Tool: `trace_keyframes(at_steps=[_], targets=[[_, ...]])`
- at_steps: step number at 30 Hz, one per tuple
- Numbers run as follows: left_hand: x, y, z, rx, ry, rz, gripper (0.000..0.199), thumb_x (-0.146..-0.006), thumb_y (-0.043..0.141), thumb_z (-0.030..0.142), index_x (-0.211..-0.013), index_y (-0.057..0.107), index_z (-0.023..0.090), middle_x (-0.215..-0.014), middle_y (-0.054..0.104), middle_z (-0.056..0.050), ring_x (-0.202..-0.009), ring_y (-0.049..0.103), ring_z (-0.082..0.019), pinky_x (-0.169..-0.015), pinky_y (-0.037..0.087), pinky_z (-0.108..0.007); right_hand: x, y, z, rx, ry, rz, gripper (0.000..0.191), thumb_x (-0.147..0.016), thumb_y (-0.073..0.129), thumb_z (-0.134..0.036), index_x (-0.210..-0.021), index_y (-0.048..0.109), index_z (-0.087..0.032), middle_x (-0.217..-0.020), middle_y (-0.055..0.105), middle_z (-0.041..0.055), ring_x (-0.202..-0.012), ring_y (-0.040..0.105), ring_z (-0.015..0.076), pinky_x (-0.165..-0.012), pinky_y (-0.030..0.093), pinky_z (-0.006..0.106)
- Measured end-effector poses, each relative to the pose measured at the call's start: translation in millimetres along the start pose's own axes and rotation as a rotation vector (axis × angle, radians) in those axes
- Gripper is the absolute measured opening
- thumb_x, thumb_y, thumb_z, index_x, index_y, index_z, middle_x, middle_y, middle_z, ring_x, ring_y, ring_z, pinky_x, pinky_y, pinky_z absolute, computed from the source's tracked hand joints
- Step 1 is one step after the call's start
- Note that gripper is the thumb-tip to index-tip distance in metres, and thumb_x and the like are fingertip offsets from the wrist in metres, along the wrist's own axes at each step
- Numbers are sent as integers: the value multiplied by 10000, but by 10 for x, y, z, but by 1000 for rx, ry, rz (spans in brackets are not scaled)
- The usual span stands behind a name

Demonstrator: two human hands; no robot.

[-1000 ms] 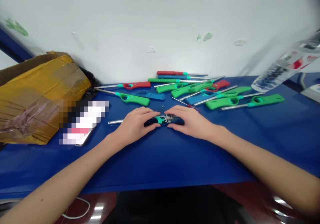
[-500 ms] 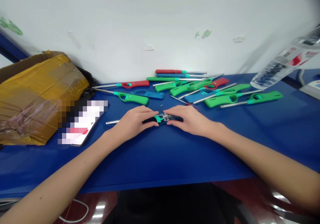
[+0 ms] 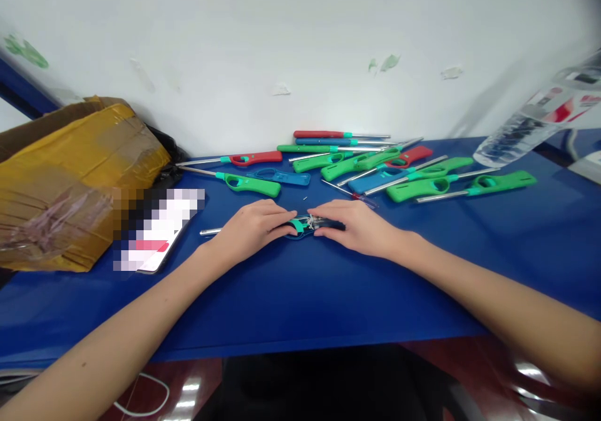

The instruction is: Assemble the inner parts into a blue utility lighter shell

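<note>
Between my hands, just above the blue table (image 3: 300, 302), lies an opened gas lighter (image 3: 305, 226) with a blue shell, a teal trigger and pale inner parts showing. My left hand (image 3: 256, 224) is closed round its barrel side, and the metal tube sticks out to the left of the wrist. My right hand (image 3: 352, 224) grips the handle end, with thumb and fingers on a dark part. The palms hide much of the lighter. A screwdriver (image 3: 361, 199) with a clear reddish handle lies behind my right hand. A tiny metal piece (image 3: 305, 198) rests behind the lighter.
Several green, red and blue lighters lie in a pile (image 3: 399, 171) along the wall. Two more, one red (image 3: 263, 157) and one green (image 3: 253, 185), lie left of it. A taped carton (image 3: 79, 183) and a phone (image 3: 164, 233) are at left. A water bottle (image 3: 526, 121) stands right.
My left fingers have shifted slightly on the lighter, and more of the teal trigger and blue shell shows. My right hand keeps its grip. The whole view has moved a little.
</note>
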State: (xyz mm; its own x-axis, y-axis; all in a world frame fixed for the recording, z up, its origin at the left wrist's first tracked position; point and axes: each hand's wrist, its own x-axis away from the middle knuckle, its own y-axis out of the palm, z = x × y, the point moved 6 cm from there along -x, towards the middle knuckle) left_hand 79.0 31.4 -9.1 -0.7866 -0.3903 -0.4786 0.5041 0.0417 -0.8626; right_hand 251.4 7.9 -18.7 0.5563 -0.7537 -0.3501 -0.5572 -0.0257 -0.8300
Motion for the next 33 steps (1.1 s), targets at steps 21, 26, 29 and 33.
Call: trace_keyframes(at_steps=[21,26,29,33], targets=[[-34,-14,-50,141,-81,-123,285,-933,626,326,-1139,713,149,-1028,734,-100,-924,683,-213,-820,557,-315,-15,-5,-16,-19,-8,-28,350,-897,663,-252,-1233,673,-155,-1177,725,113,-1071,691,247,-957,543,358],[-47,-38,-111,242,-142,-87,264,-884,695,332,-1088,732,171,-958,748,-67,-844,691,-178,-767,544,-263,-8,-13,-30,-12,-27,-35,338,-909,646,-255,-1236,664,-171,-1177,723,101,-1073,685,235,-956,539,351],[-57,-42,-133,252,-164,-92,247,-854,730,335,-1043,744,177,-925,749,-56,-811,687,-173,-735,529,-255,4,-13,-39,15,-30,-22,336,-917,633,-282,-1232,659,-170,-1154,722,105,-1059,681,237,-941,546,365],[-69,-34,-110,209,-162,-91,230,-858,726,335,-1023,750,176,-881,739,-53,-778,676,-173,-702,508,-256,-22,-62,-126,91,-83,105,365,-905,640,-329,-1217,653,-139,-1184,682,139,-1109,628,261,-961,524,398]])
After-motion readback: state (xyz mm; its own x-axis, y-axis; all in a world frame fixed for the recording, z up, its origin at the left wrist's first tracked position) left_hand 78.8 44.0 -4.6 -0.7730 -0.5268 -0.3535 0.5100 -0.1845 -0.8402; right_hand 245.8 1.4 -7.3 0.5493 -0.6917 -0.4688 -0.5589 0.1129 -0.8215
